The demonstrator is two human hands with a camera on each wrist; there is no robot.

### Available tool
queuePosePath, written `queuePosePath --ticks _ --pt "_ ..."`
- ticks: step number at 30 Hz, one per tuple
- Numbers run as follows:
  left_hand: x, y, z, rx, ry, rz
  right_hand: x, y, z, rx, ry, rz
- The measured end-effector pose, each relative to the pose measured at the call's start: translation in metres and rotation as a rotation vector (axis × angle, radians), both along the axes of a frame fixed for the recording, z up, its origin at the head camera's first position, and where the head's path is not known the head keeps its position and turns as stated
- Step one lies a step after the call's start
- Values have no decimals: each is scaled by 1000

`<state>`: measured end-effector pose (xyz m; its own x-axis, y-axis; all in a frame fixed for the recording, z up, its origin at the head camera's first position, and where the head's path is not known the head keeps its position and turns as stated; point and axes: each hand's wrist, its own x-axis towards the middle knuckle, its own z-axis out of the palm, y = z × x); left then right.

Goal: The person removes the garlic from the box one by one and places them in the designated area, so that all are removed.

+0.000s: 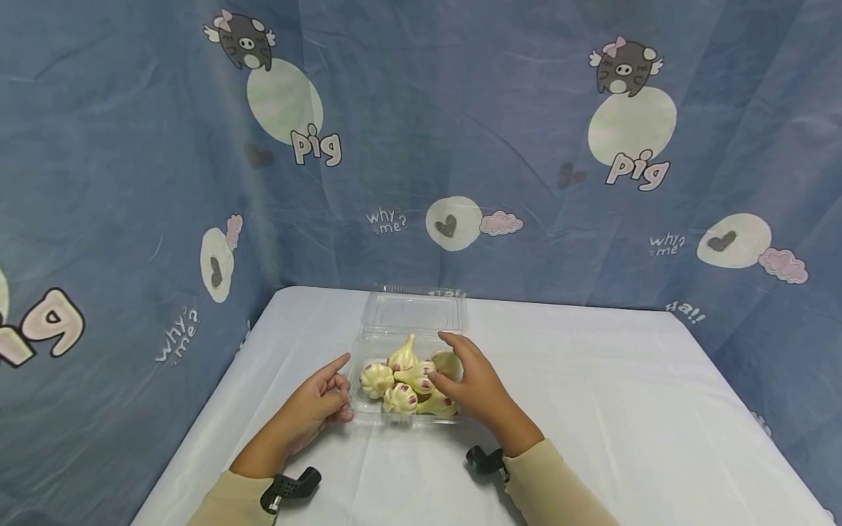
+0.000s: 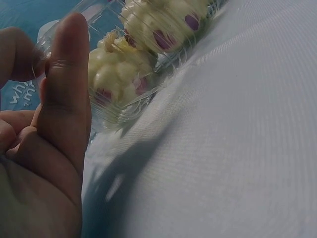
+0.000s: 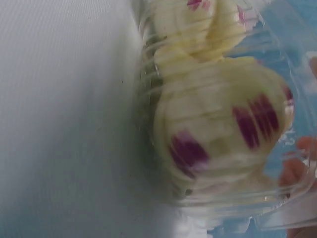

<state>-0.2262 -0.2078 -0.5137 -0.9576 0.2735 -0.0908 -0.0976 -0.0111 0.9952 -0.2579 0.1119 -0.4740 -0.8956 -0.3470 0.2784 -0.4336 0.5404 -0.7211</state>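
Note:
A clear plastic clamshell box (image 1: 368,418) stands with its lid (image 1: 413,313) folded back. Several pale garlic bulbs (image 1: 401,399) with purple patches lie in it; their ribs show through the box wall in the left wrist view, as do more garlic bulbs (image 3: 218,124) in the right wrist view. At the box's left side is my left hand (image 1: 314,409), index finger extended along the rim, thumb (image 2: 67,84) upright beside the wall. My right hand (image 1: 479,380) reaches over the right side, thumb and index finger spread apart, partly hiding the bulbs there.
The box is on a white cloth-covered table (image 1: 592,409). Behind and to the left hangs a blue curtain (image 1: 526,131) printed with pigs and clouds. Each wrist wears a small black camera, such as the left wrist camera (image 1: 292,488).

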Motion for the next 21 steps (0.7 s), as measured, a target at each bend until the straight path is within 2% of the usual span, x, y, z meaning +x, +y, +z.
queuePosePath --ticks 9,21 --pt "2 1 0 -18 -8 7 3 -5 -2 55 -37 63" --pt "1 0 2 -14 -2 2 3 -8 0 155 -52 63"
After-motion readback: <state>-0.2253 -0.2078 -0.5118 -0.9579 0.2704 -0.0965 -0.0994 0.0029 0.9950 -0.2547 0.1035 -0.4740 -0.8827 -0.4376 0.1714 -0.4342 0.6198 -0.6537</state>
